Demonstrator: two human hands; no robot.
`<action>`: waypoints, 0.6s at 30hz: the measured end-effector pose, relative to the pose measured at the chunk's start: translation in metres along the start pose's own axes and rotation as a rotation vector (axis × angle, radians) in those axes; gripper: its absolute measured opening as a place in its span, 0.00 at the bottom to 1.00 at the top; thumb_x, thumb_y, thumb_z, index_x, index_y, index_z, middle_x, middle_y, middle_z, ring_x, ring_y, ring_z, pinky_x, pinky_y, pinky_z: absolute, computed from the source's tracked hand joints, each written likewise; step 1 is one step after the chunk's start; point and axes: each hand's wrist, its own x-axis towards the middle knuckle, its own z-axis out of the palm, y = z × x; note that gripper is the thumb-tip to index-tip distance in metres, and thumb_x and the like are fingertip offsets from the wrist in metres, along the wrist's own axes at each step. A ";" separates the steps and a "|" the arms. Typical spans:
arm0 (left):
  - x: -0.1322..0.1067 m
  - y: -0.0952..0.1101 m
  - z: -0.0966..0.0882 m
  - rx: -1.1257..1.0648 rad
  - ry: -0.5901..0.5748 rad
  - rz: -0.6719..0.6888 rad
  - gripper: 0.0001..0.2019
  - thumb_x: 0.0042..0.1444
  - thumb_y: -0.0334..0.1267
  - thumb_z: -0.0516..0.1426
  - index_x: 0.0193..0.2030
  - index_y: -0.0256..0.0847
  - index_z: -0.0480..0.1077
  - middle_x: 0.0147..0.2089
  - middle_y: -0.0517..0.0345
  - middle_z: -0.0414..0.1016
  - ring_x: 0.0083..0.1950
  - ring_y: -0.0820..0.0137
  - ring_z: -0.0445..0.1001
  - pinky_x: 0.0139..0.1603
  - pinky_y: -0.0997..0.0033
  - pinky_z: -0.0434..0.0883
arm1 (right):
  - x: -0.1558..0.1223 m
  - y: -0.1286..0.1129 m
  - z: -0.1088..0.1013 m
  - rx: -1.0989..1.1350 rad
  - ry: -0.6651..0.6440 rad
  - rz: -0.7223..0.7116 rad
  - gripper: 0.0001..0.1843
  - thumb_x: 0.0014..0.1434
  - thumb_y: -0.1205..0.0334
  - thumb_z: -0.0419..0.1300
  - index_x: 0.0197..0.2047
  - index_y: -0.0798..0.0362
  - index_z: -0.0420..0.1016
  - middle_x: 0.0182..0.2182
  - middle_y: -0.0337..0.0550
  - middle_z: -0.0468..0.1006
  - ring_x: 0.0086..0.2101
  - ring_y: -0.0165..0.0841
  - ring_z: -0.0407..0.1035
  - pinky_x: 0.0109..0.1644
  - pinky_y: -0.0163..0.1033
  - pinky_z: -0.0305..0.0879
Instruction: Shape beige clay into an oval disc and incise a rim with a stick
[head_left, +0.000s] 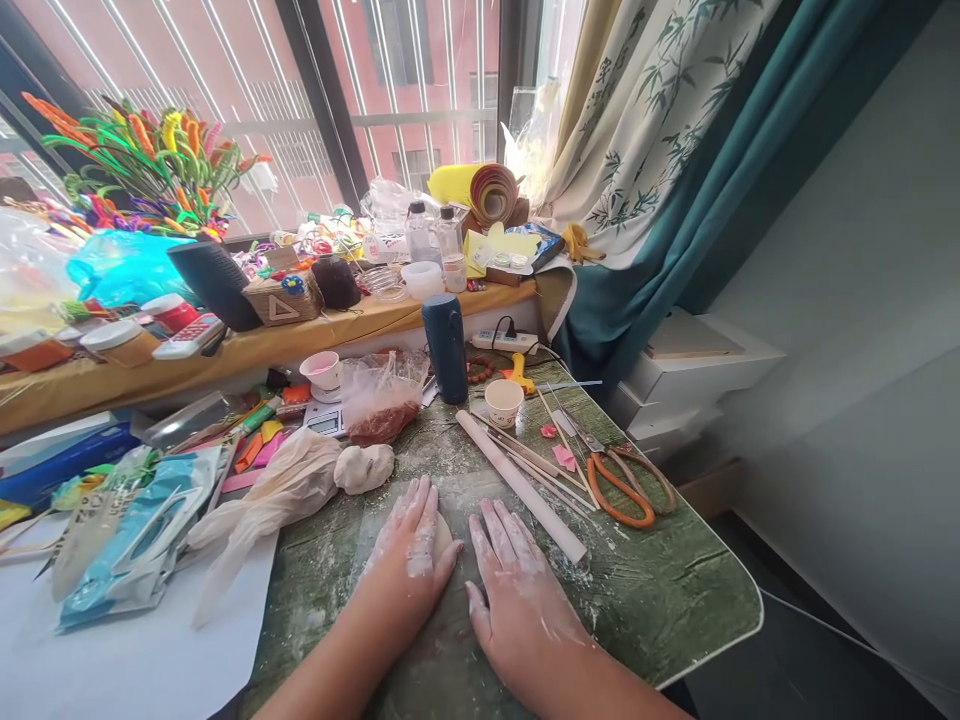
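White powder coats both of my hands. My left hand (411,545) lies flat, fingers stretched out, over a pale flat piece of dough or clay (444,535) whose edge shows beside the fingers; most of it is hidden. Palm down on the dusted green table mat (322,570), my right hand (511,565) has its fingers extended and holds nothing. A pale rolling pin (521,487) rests just beyond the right fingertips. Ahead of the left hand sits a lumpy white ball of dough or clay (364,468), next to a crumpled plastic bag (281,485).
Orange-handled scissors (621,490) and thin wooden sticks (540,465) lie at the right. Behind stand a paper cup (504,402), a dark blue cylinder (445,348), a small scale (325,420) and a bag of reddish-brown material (382,405). Blue packets (150,540) lie left. The table's right edge (731,632) is rounded.
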 end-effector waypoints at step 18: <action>-0.005 0.003 -0.019 0.000 -0.004 -0.081 0.38 0.68 0.49 0.52 0.77 0.31 0.45 0.78 0.33 0.48 0.78 0.46 0.49 0.72 0.40 0.61 | 0.000 -0.002 -0.007 0.037 -0.031 0.024 0.38 0.70 0.50 0.51 0.76 0.59 0.49 0.75 0.55 0.41 0.73 0.50 0.39 0.76 0.56 0.42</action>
